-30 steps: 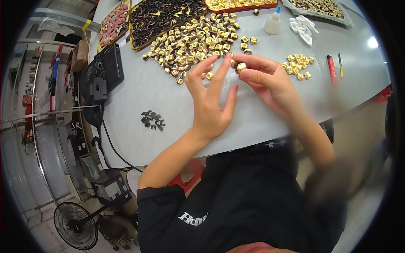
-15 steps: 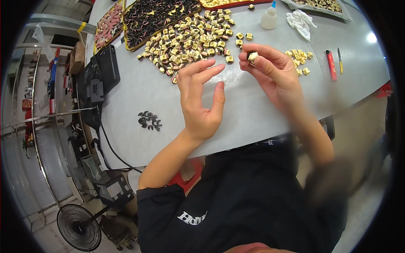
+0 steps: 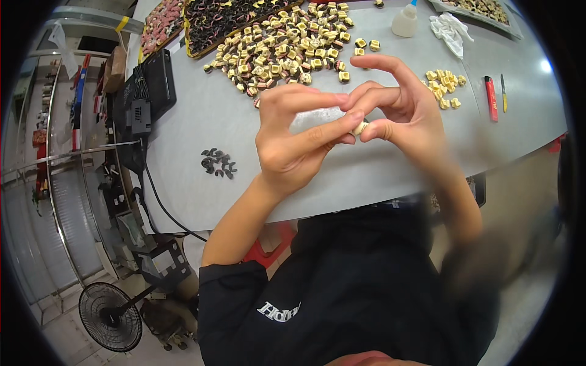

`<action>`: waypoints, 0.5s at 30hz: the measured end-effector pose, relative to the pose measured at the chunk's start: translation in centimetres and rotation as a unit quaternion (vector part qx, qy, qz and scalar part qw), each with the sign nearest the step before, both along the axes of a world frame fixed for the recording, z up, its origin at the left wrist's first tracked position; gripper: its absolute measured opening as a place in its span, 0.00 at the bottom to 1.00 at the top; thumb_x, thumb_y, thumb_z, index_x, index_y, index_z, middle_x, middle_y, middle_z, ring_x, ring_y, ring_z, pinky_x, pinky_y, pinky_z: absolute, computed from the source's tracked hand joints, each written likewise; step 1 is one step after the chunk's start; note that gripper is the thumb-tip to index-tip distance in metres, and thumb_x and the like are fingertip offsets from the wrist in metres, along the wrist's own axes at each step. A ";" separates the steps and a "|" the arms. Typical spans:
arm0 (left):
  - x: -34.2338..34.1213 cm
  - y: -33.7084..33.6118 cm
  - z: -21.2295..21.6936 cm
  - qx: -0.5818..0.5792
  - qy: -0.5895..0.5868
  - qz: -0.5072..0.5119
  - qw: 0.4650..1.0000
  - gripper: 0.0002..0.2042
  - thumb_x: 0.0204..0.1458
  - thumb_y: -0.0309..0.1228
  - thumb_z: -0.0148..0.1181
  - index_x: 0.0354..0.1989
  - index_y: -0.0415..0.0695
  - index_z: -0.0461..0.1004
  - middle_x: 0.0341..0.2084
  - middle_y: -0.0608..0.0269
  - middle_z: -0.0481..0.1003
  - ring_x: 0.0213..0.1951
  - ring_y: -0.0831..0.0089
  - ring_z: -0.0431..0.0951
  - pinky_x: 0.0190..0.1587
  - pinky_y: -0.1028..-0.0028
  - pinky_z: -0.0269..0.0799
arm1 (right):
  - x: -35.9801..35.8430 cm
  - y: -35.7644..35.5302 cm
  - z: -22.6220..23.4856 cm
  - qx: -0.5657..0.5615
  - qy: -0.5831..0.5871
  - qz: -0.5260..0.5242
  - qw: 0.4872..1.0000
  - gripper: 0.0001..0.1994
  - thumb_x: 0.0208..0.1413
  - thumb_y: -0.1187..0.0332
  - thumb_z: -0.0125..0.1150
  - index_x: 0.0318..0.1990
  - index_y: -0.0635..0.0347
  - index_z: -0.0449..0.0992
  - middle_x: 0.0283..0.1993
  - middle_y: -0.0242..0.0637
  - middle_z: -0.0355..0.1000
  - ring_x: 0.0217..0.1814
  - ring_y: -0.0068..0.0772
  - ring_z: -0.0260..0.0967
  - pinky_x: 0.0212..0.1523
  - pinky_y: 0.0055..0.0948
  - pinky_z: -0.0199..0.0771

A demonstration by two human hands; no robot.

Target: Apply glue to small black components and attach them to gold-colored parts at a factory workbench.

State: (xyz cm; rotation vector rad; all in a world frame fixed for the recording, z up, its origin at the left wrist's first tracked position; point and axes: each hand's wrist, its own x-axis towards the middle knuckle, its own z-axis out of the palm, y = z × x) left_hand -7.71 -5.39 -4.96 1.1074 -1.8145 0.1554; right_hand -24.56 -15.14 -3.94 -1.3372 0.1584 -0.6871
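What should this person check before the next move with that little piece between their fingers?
1. Small cream piece pinched between both hands: ok, left hand and right hand meet on it.
2. Piece held clear of the grey table: ok.
3. Big pile of small pieces within reach: ok, just beyond the hands.
4. Small yellow pile kept apart from the big one: ok.
5. Squeeze bottle upright: ok.
6. Piece's condition or which way it faces: cannot tell, fingers cover most of it.
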 end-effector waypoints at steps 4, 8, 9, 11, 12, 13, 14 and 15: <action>-0.6 0.4 0.1 0.068 0.045 0.004 0.997 0.12 0.34 0.26 0.69 0.32 0.46 0.80 0.39 0.66 0.74 0.46 0.65 0.63 0.48 0.68 0.62 | -0.1 0.2 -0.6 -0.033 0.011 -0.017 0.999 0.30 0.41 0.80 0.66 0.53 0.68 0.57 0.31 0.37 0.73 0.44 0.27 0.68 0.49 0.27 0.65; -1.2 0.5 0.1 0.086 0.081 -0.007 0.993 0.11 0.35 0.25 0.67 0.31 0.46 0.80 0.40 0.66 0.74 0.48 0.62 0.61 0.51 0.65 0.59 | -0.4 0.5 -0.7 -0.018 0.022 -0.010 1.000 0.28 0.40 0.79 0.69 0.47 0.65 0.58 0.29 0.36 0.72 0.45 0.26 0.67 0.49 0.26 0.65; -1.3 0.5 0.0 0.088 0.082 -0.008 0.993 0.11 0.35 0.25 0.67 0.31 0.46 0.80 0.40 0.66 0.74 0.48 0.62 0.61 0.51 0.65 0.59 | -0.4 0.5 -0.7 -0.010 0.026 -0.003 1.000 0.27 0.39 0.79 0.69 0.46 0.63 0.59 0.29 0.36 0.72 0.44 0.26 0.67 0.49 0.26 0.65; -1.4 0.7 -0.1 0.097 0.081 -0.009 0.992 0.10 0.35 0.24 0.66 0.31 0.46 0.80 0.40 0.67 0.74 0.49 0.61 0.60 0.52 0.64 0.58 | -0.5 0.6 -0.7 0.001 0.027 -0.002 1.000 0.26 0.39 0.78 0.69 0.45 0.63 0.58 0.30 0.36 0.72 0.45 0.26 0.67 0.49 0.26 0.65; -1.4 0.8 -0.1 0.101 0.080 -0.009 0.992 0.10 0.35 0.24 0.66 0.30 0.46 0.80 0.39 0.67 0.74 0.49 0.60 0.60 0.53 0.63 0.57 | -0.5 0.6 -0.7 0.010 0.026 0.000 1.000 0.26 0.39 0.78 0.69 0.44 0.63 0.58 0.30 0.36 0.72 0.45 0.26 0.67 0.50 0.26 0.65; -1.5 0.8 -0.1 0.101 0.081 -0.008 0.992 0.10 0.35 0.24 0.66 0.30 0.46 0.80 0.39 0.67 0.74 0.49 0.60 0.60 0.53 0.63 0.57 | -0.4 0.7 -0.7 0.019 0.023 0.003 1.000 0.26 0.39 0.78 0.69 0.44 0.62 0.58 0.30 0.36 0.72 0.45 0.25 0.67 0.50 0.26 0.65; -1.5 0.7 -0.1 0.097 0.078 -0.003 0.992 0.12 0.33 0.23 0.66 0.30 0.47 0.80 0.39 0.69 0.74 0.49 0.61 0.61 0.51 0.65 0.59 | -0.4 0.6 -0.8 0.019 0.024 0.005 1.000 0.26 0.39 0.78 0.69 0.44 0.62 0.58 0.30 0.36 0.72 0.45 0.25 0.67 0.50 0.26 0.65; -1.5 0.6 -0.1 0.094 0.076 0.002 0.993 0.13 0.31 0.23 0.67 0.31 0.49 0.80 0.38 0.71 0.74 0.48 0.62 0.62 0.49 0.67 0.60 | -0.4 0.6 -1.0 0.009 0.022 0.004 1.000 0.26 0.40 0.78 0.69 0.44 0.62 0.58 0.31 0.36 0.72 0.44 0.25 0.67 0.49 0.26 0.65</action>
